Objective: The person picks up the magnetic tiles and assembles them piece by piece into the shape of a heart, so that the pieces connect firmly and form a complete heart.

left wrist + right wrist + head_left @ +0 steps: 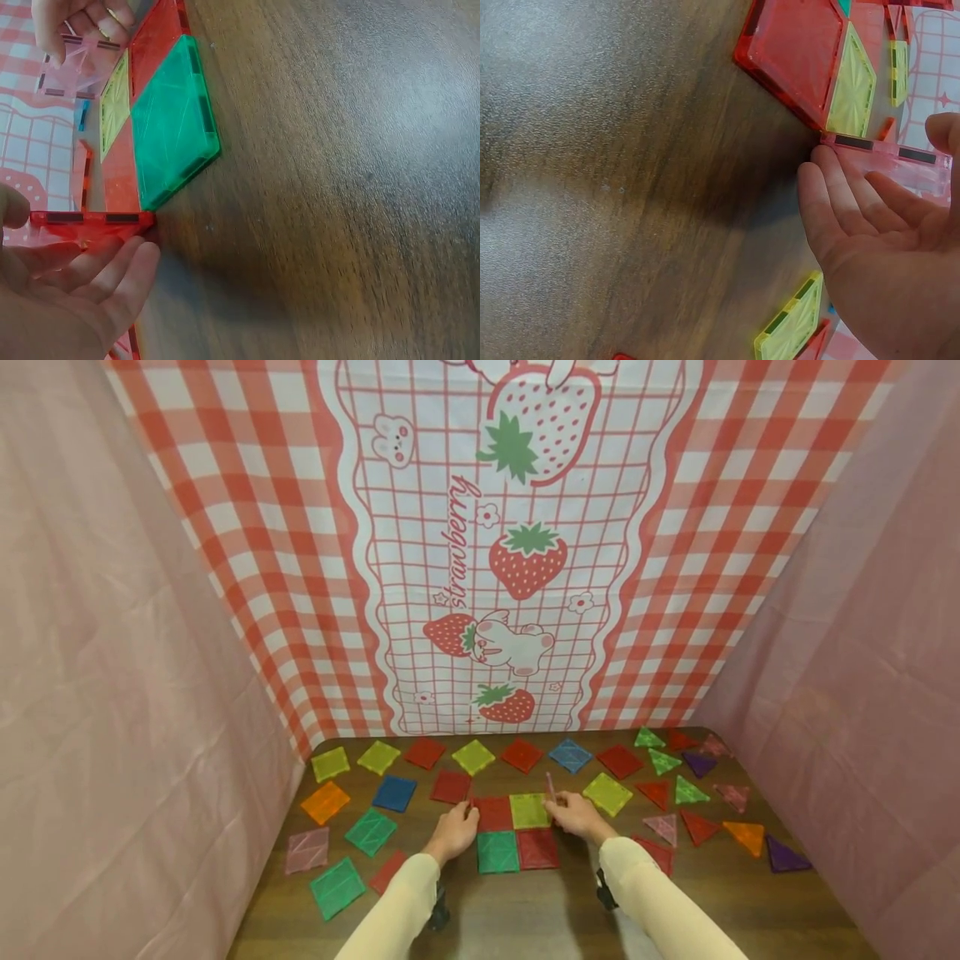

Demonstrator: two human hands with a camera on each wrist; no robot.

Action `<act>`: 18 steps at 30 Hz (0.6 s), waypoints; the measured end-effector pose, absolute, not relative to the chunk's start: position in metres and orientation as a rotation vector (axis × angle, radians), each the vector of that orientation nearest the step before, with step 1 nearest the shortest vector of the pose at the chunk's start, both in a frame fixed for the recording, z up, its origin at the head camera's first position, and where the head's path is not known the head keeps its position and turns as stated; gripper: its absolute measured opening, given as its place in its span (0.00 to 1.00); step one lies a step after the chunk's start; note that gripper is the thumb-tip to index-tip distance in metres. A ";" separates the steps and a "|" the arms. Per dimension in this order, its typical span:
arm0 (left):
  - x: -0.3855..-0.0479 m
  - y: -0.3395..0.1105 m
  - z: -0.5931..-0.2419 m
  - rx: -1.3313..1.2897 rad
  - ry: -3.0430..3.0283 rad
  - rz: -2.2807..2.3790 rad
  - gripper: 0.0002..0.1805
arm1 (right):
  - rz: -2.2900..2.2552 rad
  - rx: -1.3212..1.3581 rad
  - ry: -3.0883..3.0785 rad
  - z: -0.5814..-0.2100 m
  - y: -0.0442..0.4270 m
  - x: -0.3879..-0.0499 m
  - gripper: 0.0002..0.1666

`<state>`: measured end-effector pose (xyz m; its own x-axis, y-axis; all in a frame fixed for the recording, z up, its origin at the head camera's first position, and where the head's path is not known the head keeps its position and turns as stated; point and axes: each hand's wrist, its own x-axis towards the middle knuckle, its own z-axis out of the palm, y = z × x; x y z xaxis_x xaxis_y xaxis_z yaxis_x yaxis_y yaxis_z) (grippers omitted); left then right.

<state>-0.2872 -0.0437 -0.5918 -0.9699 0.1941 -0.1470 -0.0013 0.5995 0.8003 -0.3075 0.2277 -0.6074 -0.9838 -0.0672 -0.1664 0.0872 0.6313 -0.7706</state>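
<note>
Left hand (454,833): thumb and fingers pinch an upright red tile (90,218) at the left edge of a flat two-by-two block on the table (262,914). Right hand (577,817): thumb and fingers pinch an upright pink tile (892,166) at the block's right edge, beside the yellow tile (530,811). Contact with the block hard to confirm. Block: flat red tile (492,814) far left, yellow far right, green tile (498,852) near left, second red tile (538,849) near right. Loose squares lie left and behind, blue one (394,793) included; mostly triangles at right, e.g. orange triangle (746,837). Checked strawberry cloth (300,460) hangs behind.
</note>
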 end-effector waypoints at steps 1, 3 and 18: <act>-0.288 -0.044 -0.591 0.167 2.602 1.294 0.32 | -1.275 0.021 2.676 -0.608 0.229 -0.308 0.27; -0.289 -0.046 -0.589 0.181 2.603 1.265 0.33 | -1.275 0.032 2.679 -0.608 0.230 -0.308 0.27; -0.329 -0.073 -0.602 0.516 3.140 0.287 0.19 | -1.230 -0.023 2.750 -0.606 0.230 -0.296 0.22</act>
<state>-0.3291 -0.0725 -0.6016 -0.9465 0.3122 0.0816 0.3218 0.9318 0.1678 -0.2959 0.2300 -0.6057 -0.9916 -0.0664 -0.1111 0.0385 0.6680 -0.7432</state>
